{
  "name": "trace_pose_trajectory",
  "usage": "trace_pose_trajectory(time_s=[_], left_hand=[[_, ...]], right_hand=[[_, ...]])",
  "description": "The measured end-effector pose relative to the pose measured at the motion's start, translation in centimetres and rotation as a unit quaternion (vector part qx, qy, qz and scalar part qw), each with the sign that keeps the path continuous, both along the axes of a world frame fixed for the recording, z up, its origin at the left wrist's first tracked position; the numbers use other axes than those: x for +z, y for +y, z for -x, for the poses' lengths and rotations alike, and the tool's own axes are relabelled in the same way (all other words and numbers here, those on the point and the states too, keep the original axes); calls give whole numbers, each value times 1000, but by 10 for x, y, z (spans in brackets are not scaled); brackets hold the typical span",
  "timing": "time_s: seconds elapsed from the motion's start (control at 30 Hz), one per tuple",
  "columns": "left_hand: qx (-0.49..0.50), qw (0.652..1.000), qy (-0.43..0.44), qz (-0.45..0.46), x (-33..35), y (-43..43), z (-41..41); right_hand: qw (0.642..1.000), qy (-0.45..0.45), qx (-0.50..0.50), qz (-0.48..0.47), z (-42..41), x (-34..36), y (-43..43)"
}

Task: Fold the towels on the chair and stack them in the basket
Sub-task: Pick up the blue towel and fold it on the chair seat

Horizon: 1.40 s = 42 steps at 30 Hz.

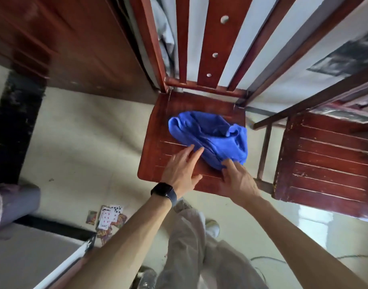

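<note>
Blue towel [210, 138] on chair [156, 157] | left hand [180, 170] flat — touching | right hand [238, 180] pinches near edge

**One head-worn camera, looking steeply down**

A single wide-angle camera sat on the person's head, facing forward and sharply down. It looked from close above onto a wooden chair [158, 155], whose seat and blue towel [210, 134] lay near the middle of the frame. The chair's back ran up to the top edge; the wearer's legs [187, 247] and the floor [85, 132] filled the bottom. Straight lines bowed toward the edges.
</note>
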<state>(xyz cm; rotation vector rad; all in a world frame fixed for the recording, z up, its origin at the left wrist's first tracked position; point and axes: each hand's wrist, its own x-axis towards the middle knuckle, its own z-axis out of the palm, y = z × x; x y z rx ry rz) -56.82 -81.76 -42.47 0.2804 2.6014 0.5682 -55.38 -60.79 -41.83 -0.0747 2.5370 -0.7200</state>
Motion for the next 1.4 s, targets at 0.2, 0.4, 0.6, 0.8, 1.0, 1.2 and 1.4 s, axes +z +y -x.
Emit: trace_pose_trajectory(time_s=[0.2, 0.4, 0.6, 0.8, 1.0, 1.2, 1.4], left_hand=[[-5, 989, 105, -103, 103, 34, 18], [27, 994, 27, -99, 216, 40, 32], [114, 988, 58, -86, 309, 23, 39], [79, 984, 126, -100, 372, 50, 33], [114, 966, 159, -170, 415, 76, 45], [185, 943, 126, -248, 452, 74, 68], [162, 969, 7, -187, 455, 69, 65]], right_hand=[[993, 76, 10, 91, 8, 120, 19], [995, 52, 80, -26, 23, 221, 69], [992, 95, -43, 66, 37, 318, 98], [973, 163, 47, 154, 56, 388, 65], [955, 221, 76, 184, 84, 423, 71], [981, 177, 38, 76, 95, 395, 113], [980, 164, -101, 42, 97, 385, 125]])
